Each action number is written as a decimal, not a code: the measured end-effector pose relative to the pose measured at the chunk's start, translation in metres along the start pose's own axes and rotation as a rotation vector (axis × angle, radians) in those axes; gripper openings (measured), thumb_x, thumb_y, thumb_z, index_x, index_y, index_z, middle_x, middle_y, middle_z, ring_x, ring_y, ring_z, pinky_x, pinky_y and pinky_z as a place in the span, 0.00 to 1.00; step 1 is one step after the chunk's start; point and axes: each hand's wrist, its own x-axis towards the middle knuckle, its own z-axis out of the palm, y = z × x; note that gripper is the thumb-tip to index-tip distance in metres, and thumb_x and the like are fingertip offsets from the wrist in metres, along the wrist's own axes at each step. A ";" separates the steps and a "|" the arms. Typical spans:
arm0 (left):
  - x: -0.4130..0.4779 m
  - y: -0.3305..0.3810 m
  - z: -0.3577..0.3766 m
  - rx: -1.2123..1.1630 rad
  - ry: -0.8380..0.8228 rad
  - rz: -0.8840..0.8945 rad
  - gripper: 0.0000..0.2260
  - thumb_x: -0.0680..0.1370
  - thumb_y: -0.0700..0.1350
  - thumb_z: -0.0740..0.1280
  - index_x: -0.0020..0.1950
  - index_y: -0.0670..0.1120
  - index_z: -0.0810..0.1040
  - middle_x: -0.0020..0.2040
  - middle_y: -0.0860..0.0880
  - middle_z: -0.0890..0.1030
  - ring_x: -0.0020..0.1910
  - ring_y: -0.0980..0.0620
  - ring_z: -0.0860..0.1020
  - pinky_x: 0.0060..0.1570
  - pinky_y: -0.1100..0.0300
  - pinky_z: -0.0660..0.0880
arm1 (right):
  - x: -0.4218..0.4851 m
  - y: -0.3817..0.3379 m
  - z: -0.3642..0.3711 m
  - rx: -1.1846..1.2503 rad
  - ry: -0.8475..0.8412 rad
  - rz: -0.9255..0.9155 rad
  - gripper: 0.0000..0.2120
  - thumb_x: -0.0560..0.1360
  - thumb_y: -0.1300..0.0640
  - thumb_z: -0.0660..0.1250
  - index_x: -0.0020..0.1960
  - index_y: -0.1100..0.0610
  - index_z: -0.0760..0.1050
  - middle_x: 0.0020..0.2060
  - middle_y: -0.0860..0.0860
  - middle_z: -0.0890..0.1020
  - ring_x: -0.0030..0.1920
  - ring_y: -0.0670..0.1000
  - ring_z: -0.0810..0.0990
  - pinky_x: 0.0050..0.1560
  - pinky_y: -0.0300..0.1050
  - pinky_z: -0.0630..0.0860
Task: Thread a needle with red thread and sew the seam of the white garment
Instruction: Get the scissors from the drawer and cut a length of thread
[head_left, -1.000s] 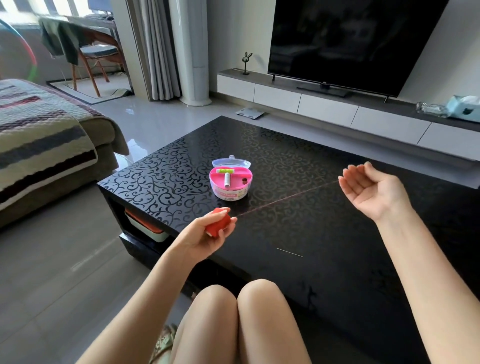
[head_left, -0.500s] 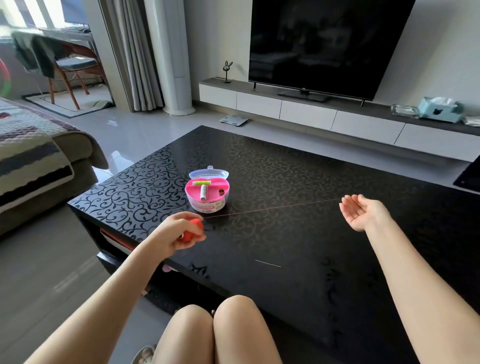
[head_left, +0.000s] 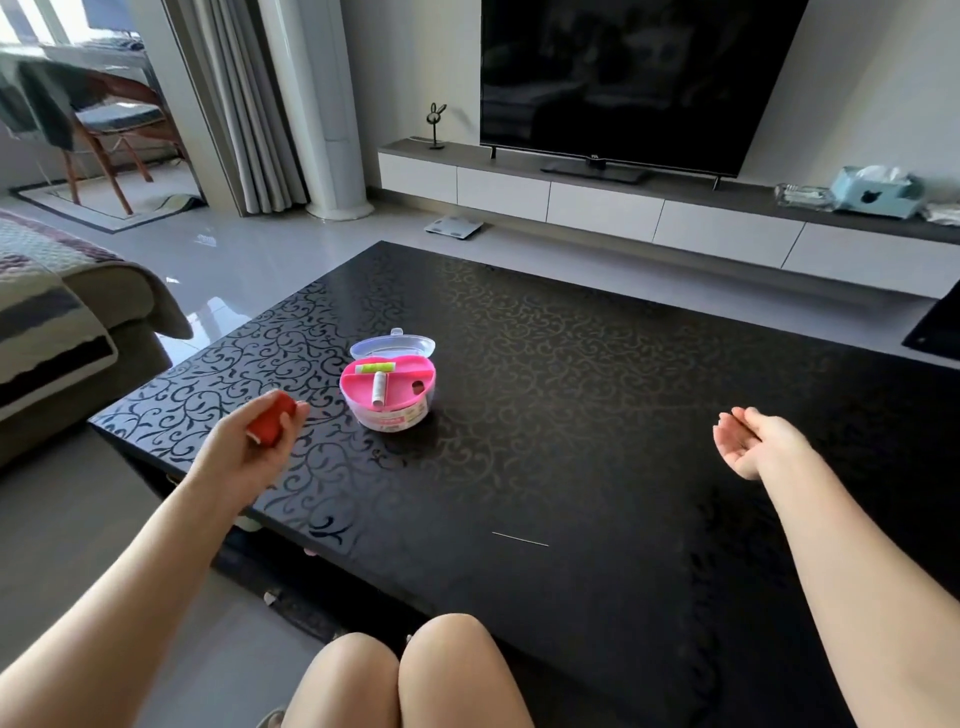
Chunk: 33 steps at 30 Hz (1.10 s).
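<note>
- The surface is a glossy black top with a scroll pattern. A pink sewing kit stands on its left part, with the clear lid folded back behind it.
- The needle lies flat on the surface near the front edge, between your arms and apart from both hands.
- Beyond the surface, a television stands on a low white cabinet, with a tissue box near the cabinet's right end. A scale lies on the floor, and a sofa sits at the left.
- Your left hand grips the red thread spool, just left of the kit.
- Your right hand is held palm-up over the right part of the surface, fingers loosely curved. You cannot tell whether it pinches a thread end.
- Compared with half a second ago, the hands are farther apart. The red strand then visible between them can no longer be made out. The needle and kit have not moved.
</note>
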 end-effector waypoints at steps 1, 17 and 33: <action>0.002 -0.001 -0.002 -0.034 0.075 0.026 0.14 0.71 0.37 0.72 0.53 0.40 0.73 0.60 0.37 0.74 0.49 0.48 0.79 0.34 0.71 0.77 | 0.001 0.004 0.001 -0.003 -0.007 0.006 0.11 0.81 0.55 0.60 0.43 0.58 0.75 0.43 0.51 0.80 0.40 0.47 0.79 0.30 0.42 0.78; -0.020 -0.028 0.042 0.696 -0.262 -0.063 0.19 0.70 0.36 0.68 0.60 0.38 0.76 0.48 0.38 0.83 0.38 0.47 0.84 0.32 0.64 0.79 | -0.041 0.030 -0.006 -0.724 0.501 -0.679 0.23 0.73 0.65 0.60 0.68 0.61 0.69 0.62 0.59 0.77 0.63 0.61 0.75 0.61 0.50 0.70; -0.055 -0.059 0.043 0.473 -0.325 -0.197 0.10 0.75 0.30 0.65 0.54 0.37 0.75 0.44 0.38 0.84 0.38 0.48 0.84 0.28 0.68 0.77 | -0.164 0.179 0.100 -1.076 -1.063 -0.822 0.13 0.81 0.57 0.59 0.45 0.60 0.80 0.26 0.42 0.71 0.28 0.40 0.68 0.34 0.34 0.65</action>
